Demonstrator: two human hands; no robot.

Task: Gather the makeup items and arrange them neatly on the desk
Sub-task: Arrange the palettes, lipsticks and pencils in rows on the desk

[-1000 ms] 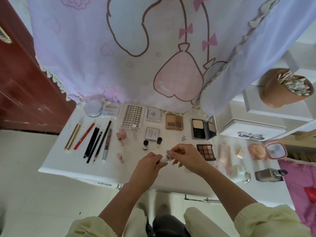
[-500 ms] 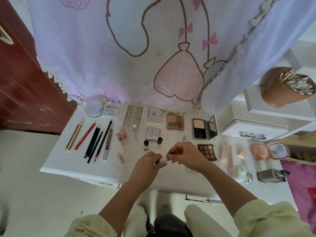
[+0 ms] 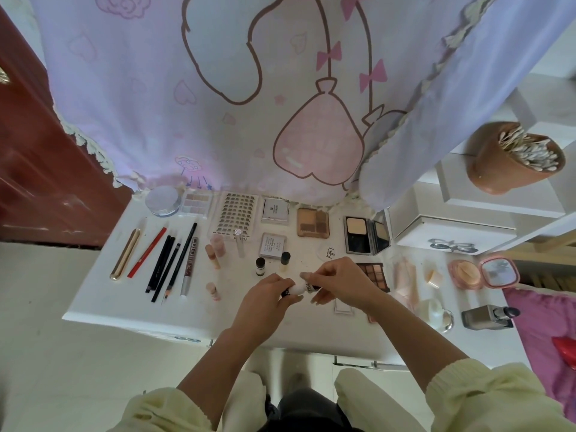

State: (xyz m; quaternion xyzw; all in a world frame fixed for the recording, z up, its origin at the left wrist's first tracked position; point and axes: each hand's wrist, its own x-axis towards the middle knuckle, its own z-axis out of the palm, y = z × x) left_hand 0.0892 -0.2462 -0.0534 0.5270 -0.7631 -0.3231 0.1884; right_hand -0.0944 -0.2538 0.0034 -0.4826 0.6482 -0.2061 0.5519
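Head camera, looking down: a person's two hands meet over the front middle of a white tabletop, holding a small white tube with dark lettering between them. The left hand has its fingers curled round the tube's left end; the right hand pinches the right end between thumb and fingertips, the other fingers loosely bent. The tube lies roughly level in the gap between the two hands, held by both (whether it is lifted clear of the surface cannot be told). Just behind the hands stand two small dark-capped bottles. To the left lies a row of pencils and a gold tube, side by side and pointing away from the person. Along the back edge sit a round silver compact, a lash tray and a brown palette. An open black compact is behind the right hand, and an eyeshadow palette lies partly hidden by the right wrist. Far right rests an open pink compact. A lilac cartoon-print curtain hangs behind the tabletop.
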